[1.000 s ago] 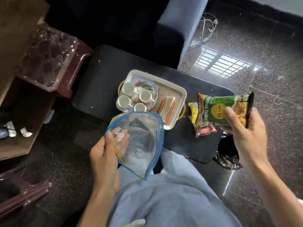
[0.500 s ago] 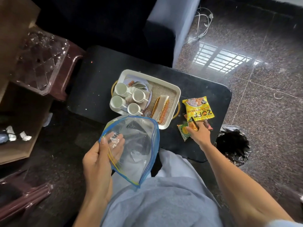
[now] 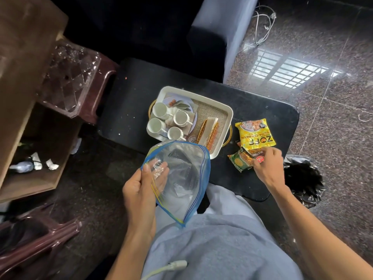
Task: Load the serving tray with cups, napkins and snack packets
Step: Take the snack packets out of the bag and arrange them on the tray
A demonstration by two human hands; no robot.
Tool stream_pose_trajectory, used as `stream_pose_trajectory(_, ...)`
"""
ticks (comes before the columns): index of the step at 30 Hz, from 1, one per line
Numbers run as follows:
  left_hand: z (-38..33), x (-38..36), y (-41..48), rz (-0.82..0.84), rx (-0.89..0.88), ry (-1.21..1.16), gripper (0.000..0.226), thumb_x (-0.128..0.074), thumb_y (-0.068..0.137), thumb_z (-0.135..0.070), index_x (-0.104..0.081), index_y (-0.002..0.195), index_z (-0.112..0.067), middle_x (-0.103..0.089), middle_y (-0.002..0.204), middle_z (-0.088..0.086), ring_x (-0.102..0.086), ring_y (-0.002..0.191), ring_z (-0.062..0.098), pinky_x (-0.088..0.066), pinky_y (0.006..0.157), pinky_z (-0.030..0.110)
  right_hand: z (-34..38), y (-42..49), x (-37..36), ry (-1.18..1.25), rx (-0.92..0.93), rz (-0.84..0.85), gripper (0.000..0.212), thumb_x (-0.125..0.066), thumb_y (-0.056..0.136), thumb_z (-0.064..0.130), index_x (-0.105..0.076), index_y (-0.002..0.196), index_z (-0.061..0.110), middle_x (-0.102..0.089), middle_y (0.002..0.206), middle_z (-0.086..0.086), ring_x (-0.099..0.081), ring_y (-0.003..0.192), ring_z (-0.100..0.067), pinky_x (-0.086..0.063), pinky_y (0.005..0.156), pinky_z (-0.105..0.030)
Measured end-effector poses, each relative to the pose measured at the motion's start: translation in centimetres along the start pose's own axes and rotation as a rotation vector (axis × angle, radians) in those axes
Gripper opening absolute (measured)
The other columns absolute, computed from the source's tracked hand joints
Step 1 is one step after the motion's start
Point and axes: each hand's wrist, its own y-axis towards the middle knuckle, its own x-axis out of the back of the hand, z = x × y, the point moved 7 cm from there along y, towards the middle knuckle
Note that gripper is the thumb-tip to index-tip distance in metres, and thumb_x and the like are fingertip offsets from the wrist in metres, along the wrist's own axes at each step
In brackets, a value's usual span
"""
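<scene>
A white serving tray (image 3: 214,100) on the black low table (image 3: 131,93) holds several white cups (image 3: 159,110) on a plate, with folded napkins (image 3: 210,129) on its burlap mat. Right of the tray lie a yellow snack packet (image 3: 254,134), a green packet (image 3: 239,163) and a red-brown packet (image 3: 256,155). My right hand (image 3: 269,168) is down on the table with curled fingers pinching the red-brown packet. My left hand (image 3: 139,188) grips the rim of an open, empty clear zip bag (image 3: 181,174) held over my lap, just in front of the tray.
A crumpled black plastic bag (image 3: 300,176) lies on the stone floor beside the table's right corner. A clear plastic stool (image 3: 68,77) and an open cardboard box (image 3: 30,138) stand to the left. A sofa (image 3: 218,27) is behind the table, with a white cable (image 3: 262,23) on the floor.
My right hand lowered the green packet onto the table beside the yellow one, then moved its fingers onto the red-brown packet. The left hand kept holding the zip bag open.
</scene>
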Motion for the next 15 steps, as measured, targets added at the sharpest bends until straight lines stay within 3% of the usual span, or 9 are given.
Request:
stream_pose_trajectory(2,-0.2,-0.1,0.1,-0.001,0.0,-0.009,0.027,-0.046,0.107,-0.025,-0.07,0.112,-0.014,-0.08,0.103,0.006,-0.076,0.101,0.022,-0.061,0.084,0.025,3.6,-1.8,1.9,0.09,0.229,-0.022,0.055,-0.076,0.084,0.023,-0.055,0.133,0.007,-0.05,0.138,-0.017,-0.044,0.131,-0.031,-0.04,0.108,-0.044)
stream_pose_trajectory(4,-0.3,-0.4,0.0,0.011,-0.001,-0.019,0.028,-0.045,0.107,-0.024,-0.07,0.113,-0.012,-0.08,0.102,0.006,-0.077,0.1,0.022,-0.061,0.083,0.025,8.1,-4.6,3.0,0.17,0.472,0.069,0.065,-0.08,0.081,0.038,-0.053,0.137,0.017,-0.05,0.14,-0.007,-0.045,0.13,-0.019,-0.04,0.107,-0.035)
stream_pose_trajectory(6,-0.5,-0.9,-0.1,0.043,-0.005,-0.017,0.029,-0.044,0.108,-0.024,-0.07,0.112,-0.012,-0.08,0.102,0.007,-0.077,0.099,0.021,-0.062,0.083,0.025,12.5,-7.7,3.1,0.23,0.654,0.234,0.088,-0.08,0.075,0.054,-0.038,0.148,0.029,-0.043,0.15,0.002,-0.041,0.135,-0.011,-0.038,0.109,-0.031)
stream_pose_trajectory(8,-0.7,-1.6,-0.3,0.093,0.001,-0.003,0.03,-0.043,0.108,-0.025,-0.07,0.109,-0.012,-0.08,0.101,0.008,-0.077,0.098,0.022,-0.062,0.084,0.026,16.1,-10.3,2.7,0.33,0.786,0.367,0.107,-0.082,0.07,0.057,-0.022,0.155,0.032,-0.032,0.158,0.009,-0.035,0.144,-0.009,-0.033,0.115,-0.031)
stream_pose_trajectory(12,-0.6,-3.7,-0.9,0.211,-0.021,0.149,0.031,-0.045,0.107,-0.028,-0.073,0.108,-0.014,-0.081,0.099,0.007,-0.077,0.096,0.021,-0.063,0.084,0.03,20.4,-13.0,1.1,0.429,0.87,0.424,0.117,-0.087,0.067,0.05,-0.012,0.156,0.032,-0.028,0.157,0.018,-0.029,0.144,0.003,-0.024,0.114,-0.011)
stream_pose_trajectory(15,-0.3,-4.5,-0.3,0.234,-0.041,0.35,0.028,-0.052,0.103,-0.037,-0.073,0.111,-0.02,-0.079,0.097,0.0,-0.075,0.095,0.015,-0.062,0.076,0.026,21.7,-13.7,0.5,0.526,0.826,0.378,0.096,-0.083,0.078,0.036,-0.023,0.152,0.03,-0.043,0.148,0.014,-0.045,0.133,0.002,-0.034,0.108,-0.012)
